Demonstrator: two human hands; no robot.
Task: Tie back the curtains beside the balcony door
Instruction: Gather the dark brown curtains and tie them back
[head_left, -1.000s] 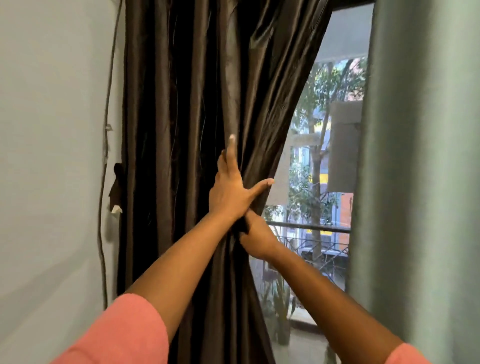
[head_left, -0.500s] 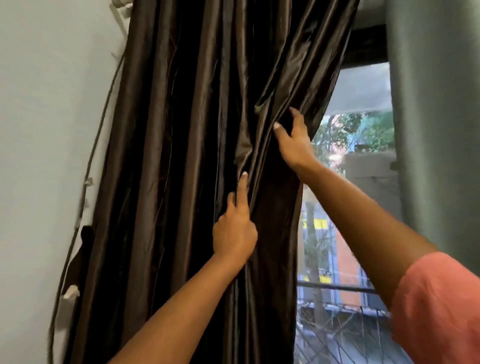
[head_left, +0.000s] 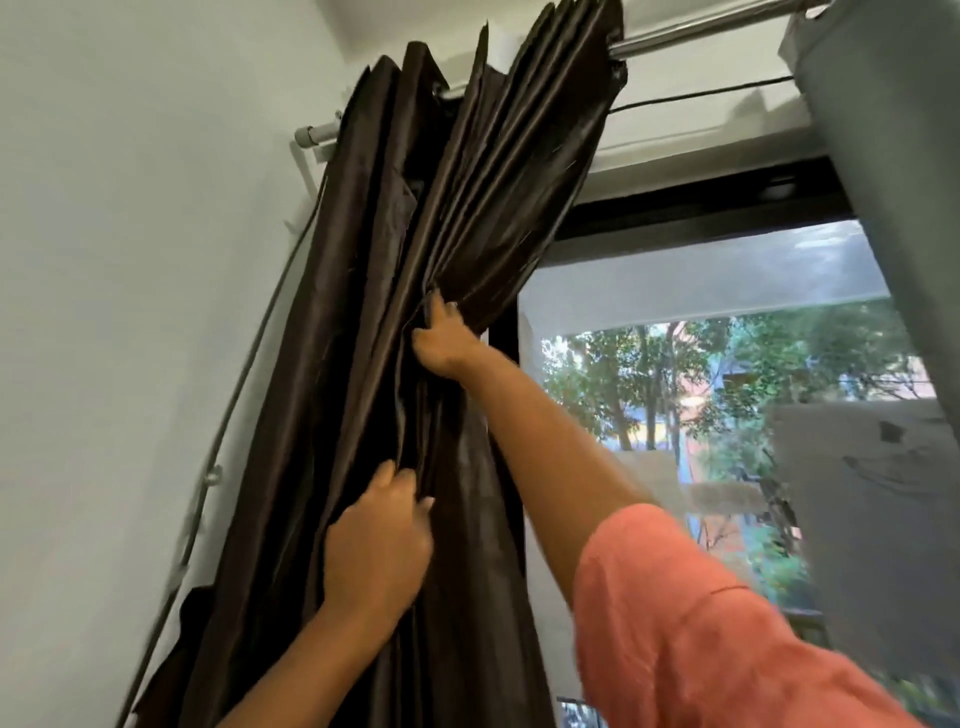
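Both hands gripping the dark curtain: right hand high, fingers curled into the folds; left hand lower, pinching a pleat between thumb and fingers. Curtain bunched at left of balcony door, hanging from rod. Since half a second ago: right hand climbed further up the folds, view tilted up to the rod. Judged: gathering stage, tying not begun; no tie-back seen. Grey curtain at right edge. Pale wall left, cable running down it.

Curtain dk brown, shiny – sleeve coral; wall pale.
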